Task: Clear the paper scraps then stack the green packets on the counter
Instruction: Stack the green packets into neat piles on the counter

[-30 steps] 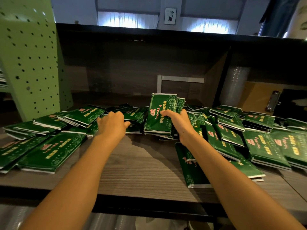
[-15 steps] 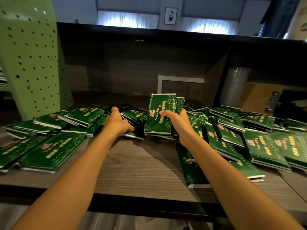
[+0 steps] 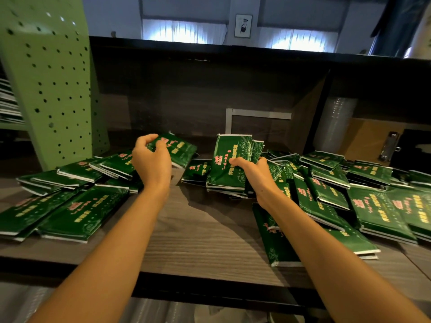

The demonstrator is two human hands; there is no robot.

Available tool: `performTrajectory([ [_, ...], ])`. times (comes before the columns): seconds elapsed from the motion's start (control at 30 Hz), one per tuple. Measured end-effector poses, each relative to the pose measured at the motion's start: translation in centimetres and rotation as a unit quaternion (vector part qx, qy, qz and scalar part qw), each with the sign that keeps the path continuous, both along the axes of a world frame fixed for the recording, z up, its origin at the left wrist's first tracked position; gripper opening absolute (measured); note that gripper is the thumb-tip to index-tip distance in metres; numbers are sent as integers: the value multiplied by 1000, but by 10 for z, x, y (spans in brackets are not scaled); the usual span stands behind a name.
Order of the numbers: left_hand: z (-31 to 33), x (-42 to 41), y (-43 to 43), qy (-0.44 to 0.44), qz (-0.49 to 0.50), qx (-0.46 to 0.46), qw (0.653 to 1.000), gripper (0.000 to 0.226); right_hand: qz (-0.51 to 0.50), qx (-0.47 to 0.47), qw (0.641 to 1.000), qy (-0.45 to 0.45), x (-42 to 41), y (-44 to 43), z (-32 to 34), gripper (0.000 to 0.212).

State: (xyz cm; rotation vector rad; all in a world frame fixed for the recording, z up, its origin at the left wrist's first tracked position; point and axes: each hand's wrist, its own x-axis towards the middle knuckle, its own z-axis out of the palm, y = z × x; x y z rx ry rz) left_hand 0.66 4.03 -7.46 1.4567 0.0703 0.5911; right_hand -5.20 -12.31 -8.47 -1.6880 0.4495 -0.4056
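Your right hand and left hand are extended over the wooden counter. Loose green packets lie on the counter in overlapping heaps at left and right, with bare wood between. Your right hand clamps an upright bundle of packets at centre back, thumb across its front. Your left hand curls round a single packet, raised just left of the bundle.

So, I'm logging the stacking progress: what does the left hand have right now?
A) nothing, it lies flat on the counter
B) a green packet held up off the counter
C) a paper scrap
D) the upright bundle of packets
B: the left hand grips a green packet raised above the others, while the right hand holds the upright bundle.
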Motion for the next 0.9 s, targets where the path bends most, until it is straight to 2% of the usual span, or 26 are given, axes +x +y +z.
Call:
performTrajectory([
  [0.07,1,1,-2,23,-95,-92,991,26,-1,7,1000,-1,0,1,1,97],
  [0.13,-1,1,-6,22,-186,-131,974,31,0,16,1000,-3,0,1,1,97],
  [0.2,-3,-3,-13,7,-265,-127,956,35,-4,22,1000,-7,-1,1,0,98],
  [0.27,-8,-8,-21,9,-304,-78,949,43,-10,24,1000,-12,-1,1,0,97],
  [0.33,-13,-11,-28,25,-311,4,950,50,-10,25,999,-22,-1,2,0,95],
  [0.4,-16,-14,-32,39,-321,67,944,48,-9,21,999,-28,-1,4,-1,91],
  [0.53,-20,-17,-35,42,-332,131,933,39,-2,26,999,-40,-1,6,0,81],
  [0.6,-21,-19,-37,40,-327,156,931,40,5,30,999,-45,-1,7,1,85],
  [0.7,-23,-18,-39,17,-330,199,923,39,26,23,998,-44,1,8,-2,102],
  [0.8,-22,-16,-37,7,-337,200,920,22,21,27,998,-43,3,4,-5,106],
  [0.83,-21,-15,-36,14,-320,181,930,16,19,35,998,-44,3,3,-5,105],
  [0.9,-19,-6,-30,33,-235,164,958,22,10,51,997,-49,4,-1,-5,101],
])
